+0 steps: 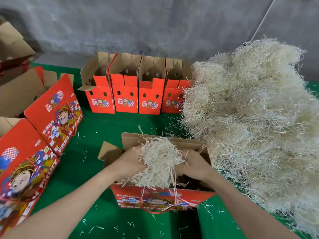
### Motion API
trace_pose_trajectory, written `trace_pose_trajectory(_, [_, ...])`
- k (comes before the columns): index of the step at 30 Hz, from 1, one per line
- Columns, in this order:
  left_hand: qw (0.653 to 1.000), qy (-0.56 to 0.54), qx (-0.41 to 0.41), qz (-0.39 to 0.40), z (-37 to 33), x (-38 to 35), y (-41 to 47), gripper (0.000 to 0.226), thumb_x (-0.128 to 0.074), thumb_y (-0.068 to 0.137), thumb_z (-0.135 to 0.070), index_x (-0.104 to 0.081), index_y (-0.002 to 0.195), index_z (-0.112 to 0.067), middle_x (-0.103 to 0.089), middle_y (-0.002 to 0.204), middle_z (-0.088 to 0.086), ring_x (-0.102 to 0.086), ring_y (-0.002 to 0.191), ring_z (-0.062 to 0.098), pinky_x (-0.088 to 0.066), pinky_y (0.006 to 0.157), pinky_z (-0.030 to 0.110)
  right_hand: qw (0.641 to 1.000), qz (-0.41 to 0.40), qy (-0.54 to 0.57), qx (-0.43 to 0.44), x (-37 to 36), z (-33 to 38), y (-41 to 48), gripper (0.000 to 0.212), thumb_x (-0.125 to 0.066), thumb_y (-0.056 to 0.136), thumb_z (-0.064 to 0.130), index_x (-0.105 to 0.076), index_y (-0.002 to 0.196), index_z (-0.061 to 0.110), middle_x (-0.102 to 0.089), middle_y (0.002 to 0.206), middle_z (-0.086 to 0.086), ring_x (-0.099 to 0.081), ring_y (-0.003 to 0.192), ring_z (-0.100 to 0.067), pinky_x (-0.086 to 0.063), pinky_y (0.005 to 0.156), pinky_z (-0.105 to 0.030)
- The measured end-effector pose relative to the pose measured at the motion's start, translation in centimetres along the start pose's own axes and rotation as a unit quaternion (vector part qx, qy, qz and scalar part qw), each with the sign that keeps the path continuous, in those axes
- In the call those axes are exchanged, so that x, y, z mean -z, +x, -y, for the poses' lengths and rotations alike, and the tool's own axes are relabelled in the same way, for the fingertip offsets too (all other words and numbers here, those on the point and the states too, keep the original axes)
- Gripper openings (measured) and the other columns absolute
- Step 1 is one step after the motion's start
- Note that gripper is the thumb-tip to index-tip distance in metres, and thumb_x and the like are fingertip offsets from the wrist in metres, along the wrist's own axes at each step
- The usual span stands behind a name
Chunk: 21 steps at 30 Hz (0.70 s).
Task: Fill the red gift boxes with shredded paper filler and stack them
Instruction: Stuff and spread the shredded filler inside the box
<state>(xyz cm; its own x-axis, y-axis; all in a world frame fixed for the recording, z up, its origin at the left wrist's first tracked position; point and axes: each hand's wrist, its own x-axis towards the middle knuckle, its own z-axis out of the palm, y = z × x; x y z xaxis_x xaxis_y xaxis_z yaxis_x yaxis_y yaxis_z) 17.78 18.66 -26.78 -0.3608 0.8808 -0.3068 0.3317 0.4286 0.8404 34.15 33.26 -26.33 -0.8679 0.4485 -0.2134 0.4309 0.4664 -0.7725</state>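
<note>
1. Left hand and right hand grip one clump of filler from opposite sides. The fingers of both curl into the strands, and the fingertips are hidden by the paper.
2. The clump sits over the open red gift box, which stands at the near edge of the green surface. Its lower strands reach into the opening, and a few trail over the front wall.
3. Key relation: the cavity lies straight below both hands. The long axis of the box runs left to right, in line with the two hands, so neither hand is clearly nearer. The coming move is judged to be a downward press that spreads toward the right end, where dark, bare interior shows.
4. The filler pile fills the right edge and touches the box's right end. The right hand is nearer to it.
5. A row of four open boxes stands at the far edge, and no filler shows inside them. Closed red boxes lean at the left edge, with brown cartons behind.
6. The rear and left flaps stand raised round the opening. Nothing lies between the hands and the cavity.
</note>
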Motion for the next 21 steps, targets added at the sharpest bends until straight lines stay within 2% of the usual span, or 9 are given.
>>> trace_pose_trajectory(4, [0.996,0.026,0.017,-0.086,0.8,2.4,-0.7,0.043,-0.058,0.081,0.008,-0.051,0.084,-0.034,-0.062,0.083,-0.01,-0.054,0.044,-0.007,-0.038,0.04,0.009,0.994,0.016,-0.012,-0.109,2.7,-1.8,-0.3,0.05,-0.068,0.08,0.013,-0.05,0.127,0.003,-0.058,0.107,0.001,-0.066,0.06,-0.011,-0.056,0.057,-0.027])
trace_pose_trajectory(7, [0.995,0.044,0.032,-0.087,1.7,4.0,-1.0,0.041,-0.061,0.076,0.006,-0.057,0.096,-0.031,-0.068,0.092,-0.008,-0.065,0.072,0.001,-0.051,0.077,0.021,0.988,-0.029,-0.098,-0.113,3.8,-2.3,-0.9,0.008,-0.057,0.086,0.003,-0.062,0.09,0.009,-0.062,0.084,-0.005,-0.069,0.065,-0.023,-0.054,0.052,-0.019])
trace_pose_trajectory(9, [0.997,0.0,0.041,-0.073,1.8,4.4,-1.1,0.046,-0.06,0.074,0.007,-0.057,0.103,-0.029,-0.07,0.092,-0.006,-0.068,0.079,0.008,-0.051,0.077,0.025,0.983,-0.08,-0.133,-0.102,3.9,-1.9,-0.7,0.013,-0.05,0.089,-0.001,-0.06,0.088,0.007,-0.06,0.086,-0.005,-0.069,0.069,-0.025,-0.054,0.055,-0.018])
trace_pose_trajectory(11, [0.998,-0.016,0.042,-0.053,1.3,3.9,-1.0,0.046,-0.057,0.072,0.01,-0.058,0.102,-0.025,-0.071,0.087,-0.004,-0.068,0.078,0.01,-0.051,0.069,0.024,0.992,-0.078,0.0,-0.097,3.7,-0.9,-0.4,0.023,-0.051,0.086,-0.006,-0.058,0.106,0.001,-0.059,0.091,-0.002,-0.068,0.069,-0.015,-0.058,0.064,-0.033])
trace_pose_trajectory(13, [0.996,-0.058,0.042,-0.045,0.5,2.8,-0.6,0.046,-0.056,0.072,0.014,-0.061,0.095,-0.025,-0.072,0.082,-0.009,-0.068,0.076,0.003,-0.049,0.062,0.015,0.975,0.019,0.183,-0.12,3.3,0.6,-0.3,0.044,-0.063,0.079,0.007,-0.049,0.121,0.006,-0.057,0.106,0.002,-0.06,0.095,-0.011,-0.05,0.09,-0.043])
trace_pose_trajectory(16, [0.981,-0.17,0.074,-0.051,0.2,1.4,0.4,0.045,-0.062,0.074,0.015,-0.054,0.089,-0.027,-0.069,0.073,-0.012,-0.064,0.066,-0.004,-0.047,0.052,0.011,0.943,0.127,0.274,-0.138,2.0,1.8,-0.3,0.035,-0.071,0.071,0.035,-0.055,0.1,0.021,-0.035,0.124,0.02,-0.029,0.125,-0.011,-0.016,0.112,-0.049])
trace_pose_trajectory(18, [0.964,-0.24,0.115,-0.002,-0.1,0.8,0.5,0.047,-0.072,0.07,0.002,-0.047,0.089,-0.032,-0.059,0.085,-0.019,-0.053,0.079,-0.004,-0.044,0.076,0.023,0.939,0.096,0.306,-0.126,0.5,1.8,0.3,0.025,-0.069,0.078,0.016,-0.048,0.09,0.02,-0.049,0.115,0.013,-0.043,0.117,-0.014,-0.012,0.113,-0.048])
trace_pose_trajectory(19, [0.958,-0.254,0.133,0.023,-0.2,0.6,0.5,0.049,-0.076,0.067,-0.008,-0.046,0.096,-0.034,-0.051,0.098,-0.019,-0.045,0.092,-0.001,-0.035,0.096,0.03,0.942,0.078,0.305,-0.113,-0.2,1.7,0.6,0.033,-0.064,0.08,0.0,-0.045,0.096,0.022,-0.058,0.102,0.007,-0.054,0.101,-0.012,-0.023,0.111,-0.046])
trace_pose_trajectory(21, [0.958,-0.24,0.154,0.028,-0.3,0.2,1.0,0.076,-0.078,0.066,-0.021,-0.039,0.131,-0.026,-0.039,0.131,-0.012,-0.036,0.119,0.011,-0.021,0.107,0.04,0.939,0.078,0.327,-0.069,-1.2,1.7,0.8,0.051,-0.053,0.078,-0.019,-0.048,0.099,0.027,-0.068,0.091,0.007,-0.065,0.086,-0.008,-0.052,0.088,-0.03])
